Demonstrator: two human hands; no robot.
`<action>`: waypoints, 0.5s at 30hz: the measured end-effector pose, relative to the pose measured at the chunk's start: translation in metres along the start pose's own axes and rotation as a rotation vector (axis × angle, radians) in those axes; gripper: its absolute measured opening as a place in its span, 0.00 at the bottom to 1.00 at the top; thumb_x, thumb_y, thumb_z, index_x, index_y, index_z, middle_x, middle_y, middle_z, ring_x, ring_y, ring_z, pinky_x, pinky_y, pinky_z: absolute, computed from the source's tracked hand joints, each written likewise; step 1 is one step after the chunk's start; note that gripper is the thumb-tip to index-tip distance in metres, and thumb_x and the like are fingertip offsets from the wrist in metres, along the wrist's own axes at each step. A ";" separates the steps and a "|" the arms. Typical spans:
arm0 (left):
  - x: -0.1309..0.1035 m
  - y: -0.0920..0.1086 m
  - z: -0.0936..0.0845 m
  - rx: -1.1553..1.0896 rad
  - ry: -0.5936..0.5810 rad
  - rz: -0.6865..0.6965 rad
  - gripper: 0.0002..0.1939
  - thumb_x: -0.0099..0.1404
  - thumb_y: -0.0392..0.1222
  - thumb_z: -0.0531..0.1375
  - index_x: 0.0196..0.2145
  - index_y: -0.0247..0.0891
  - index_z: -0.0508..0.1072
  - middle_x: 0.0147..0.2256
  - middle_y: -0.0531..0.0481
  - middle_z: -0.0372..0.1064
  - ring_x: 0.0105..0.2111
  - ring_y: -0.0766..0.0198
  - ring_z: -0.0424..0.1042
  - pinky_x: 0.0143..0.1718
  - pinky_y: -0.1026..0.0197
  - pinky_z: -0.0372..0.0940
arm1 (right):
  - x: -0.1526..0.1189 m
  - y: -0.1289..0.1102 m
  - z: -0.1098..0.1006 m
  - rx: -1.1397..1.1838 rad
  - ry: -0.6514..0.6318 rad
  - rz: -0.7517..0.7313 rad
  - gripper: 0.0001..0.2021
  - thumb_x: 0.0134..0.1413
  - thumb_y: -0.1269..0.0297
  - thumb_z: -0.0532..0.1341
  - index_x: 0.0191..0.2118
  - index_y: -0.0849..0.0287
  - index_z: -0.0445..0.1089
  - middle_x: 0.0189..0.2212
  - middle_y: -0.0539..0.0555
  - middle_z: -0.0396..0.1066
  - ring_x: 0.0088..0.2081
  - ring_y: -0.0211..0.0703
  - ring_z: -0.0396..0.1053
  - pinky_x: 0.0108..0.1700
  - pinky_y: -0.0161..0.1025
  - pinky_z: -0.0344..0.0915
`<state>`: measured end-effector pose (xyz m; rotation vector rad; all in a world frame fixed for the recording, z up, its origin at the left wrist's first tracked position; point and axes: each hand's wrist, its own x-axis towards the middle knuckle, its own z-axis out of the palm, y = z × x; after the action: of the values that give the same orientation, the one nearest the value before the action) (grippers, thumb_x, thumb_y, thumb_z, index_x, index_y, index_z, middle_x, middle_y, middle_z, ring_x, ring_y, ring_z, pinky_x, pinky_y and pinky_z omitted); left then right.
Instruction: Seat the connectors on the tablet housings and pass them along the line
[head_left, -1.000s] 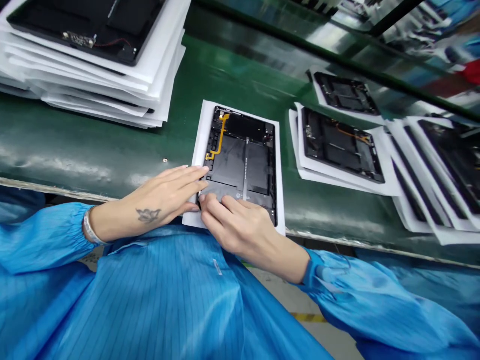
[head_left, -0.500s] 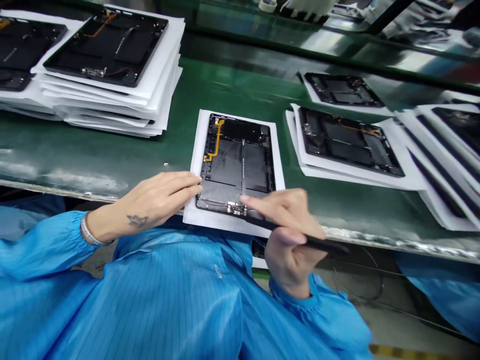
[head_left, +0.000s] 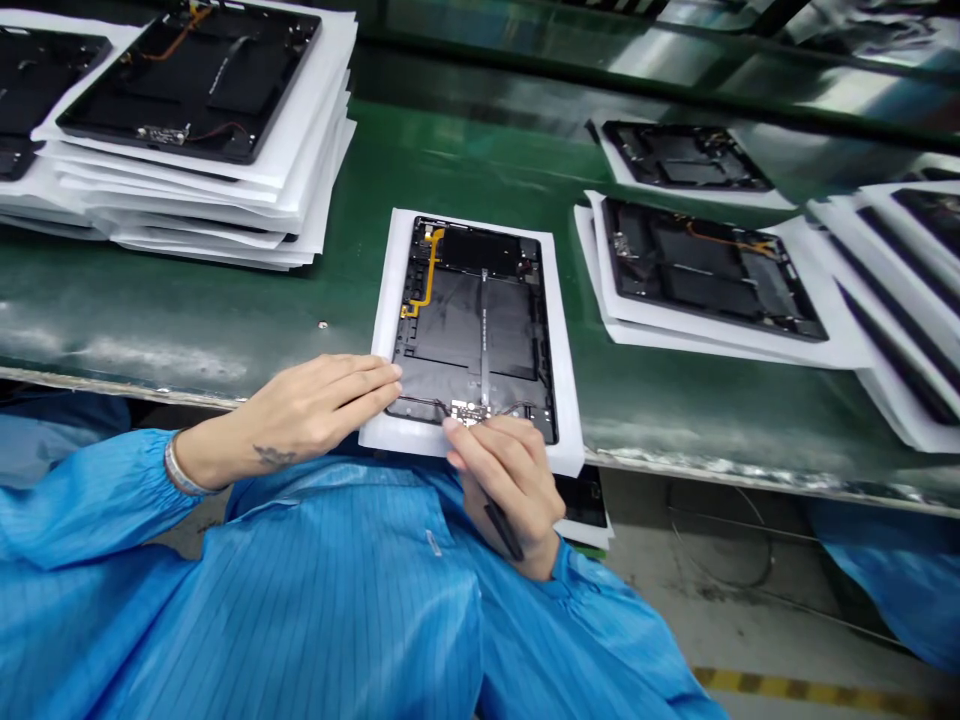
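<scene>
An opened black tablet housing (head_left: 480,320) lies on a white sheet (head_left: 566,400) at the bench's front edge, with a yellow flex cable (head_left: 431,275) along its left side and a small circuit board (head_left: 470,411) at its near end. My left hand (head_left: 322,405) rests flat with fingers extended, fingertips on the housing's lower left edge. Curled around a dark, slim tool (head_left: 504,530), my right hand (head_left: 510,480) has its fingertips at the circuit board. The tool's working end is hidden by my fingers.
Tall stacks of white sheets (head_left: 315,190) with black housings (head_left: 202,80) stand at the left. More housings (head_left: 712,270) on sheets lie at the right, beside a leaning stack (head_left: 892,330). Below the bench edge, another housing (head_left: 585,498) shows partly.
My right hand has moved left and closer to the circuit board, its index finger now curled in. The tool has swung from pointing right to pointing down. My left hand stays on the housing's edge.
</scene>
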<state>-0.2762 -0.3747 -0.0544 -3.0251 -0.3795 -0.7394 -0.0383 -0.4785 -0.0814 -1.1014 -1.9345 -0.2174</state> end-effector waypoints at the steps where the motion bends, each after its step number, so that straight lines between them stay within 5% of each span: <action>1: 0.000 0.001 -0.001 0.002 -0.004 -0.002 0.17 0.74 0.29 0.52 0.58 0.29 0.68 0.57 0.36 0.70 0.58 0.51 0.71 0.56 0.49 0.71 | -0.001 0.000 -0.001 -0.017 0.019 0.013 0.22 0.56 0.80 0.63 0.56 0.64 0.71 0.33 0.57 0.77 0.37 0.47 0.70 0.40 0.46 0.71; 8: 0.013 0.005 -0.009 0.139 -0.082 0.053 0.16 0.75 0.31 0.49 0.56 0.30 0.71 0.54 0.35 0.72 0.52 0.51 0.74 0.48 0.53 0.71 | 0.000 0.000 -0.012 0.054 0.037 0.111 0.17 0.57 0.79 0.62 0.50 0.59 0.75 0.34 0.55 0.77 0.38 0.48 0.72 0.45 0.49 0.73; 12: 0.029 0.013 -0.015 0.258 -0.219 0.023 0.19 0.75 0.32 0.49 0.58 0.37 0.70 0.48 0.38 0.74 0.41 0.54 0.75 0.36 0.56 0.68 | 0.024 0.002 -0.014 0.350 -0.013 0.287 0.12 0.62 0.75 0.60 0.46 0.55 0.75 0.37 0.54 0.78 0.41 0.47 0.75 0.45 0.48 0.73; 15: 0.034 0.018 -0.015 0.296 -0.296 -0.005 0.19 0.74 0.34 0.49 0.59 0.39 0.68 0.48 0.38 0.71 0.42 0.53 0.73 0.36 0.55 0.66 | 0.045 0.003 -0.008 0.469 -0.118 0.382 0.08 0.64 0.73 0.59 0.41 0.54 0.75 0.34 0.51 0.77 0.38 0.43 0.73 0.42 0.43 0.71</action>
<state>-0.2492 -0.3854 -0.0242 -2.8463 -0.4541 -0.2070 -0.0413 -0.4531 -0.0434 -1.1476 -1.7085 0.4958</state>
